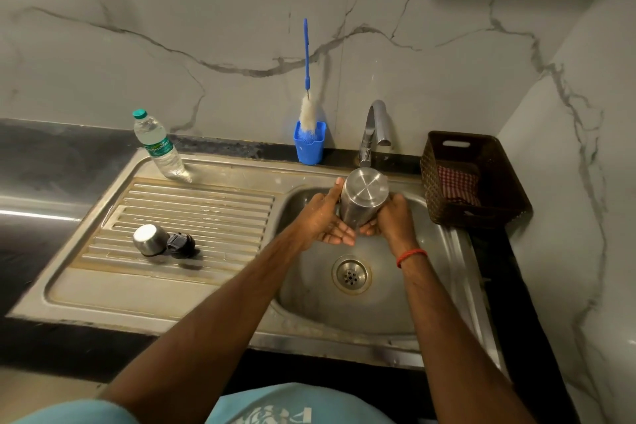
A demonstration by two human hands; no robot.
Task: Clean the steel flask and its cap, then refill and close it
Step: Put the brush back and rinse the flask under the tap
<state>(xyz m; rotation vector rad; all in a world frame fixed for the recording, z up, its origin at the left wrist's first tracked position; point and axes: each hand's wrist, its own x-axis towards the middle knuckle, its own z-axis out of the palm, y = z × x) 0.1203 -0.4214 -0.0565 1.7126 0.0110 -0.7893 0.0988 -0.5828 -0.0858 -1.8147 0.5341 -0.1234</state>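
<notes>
The steel flask (362, 198) is upside down over the sink basin (395, 299), its flat base facing me and its mouth hidden between my hands. My left hand (325, 217) lies against its left side with the thumb up along the wall and the fingers reaching underneath. My right hand (392, 215) grips its right side, fingers curled round it. On the ribbed draining board (192, 206) lie the steel cup cap (150, 239) and the black stopper (180, 245), side by side.
A chrome tap (373, 129) stands just behind the flask. A blue holder with a bottle brush (309, 134) sits at the back rim. A plastic water bottle (159, 148) stands at the back left. A brown basket (478, 179) with a checked cloth is at the right.
</notes>
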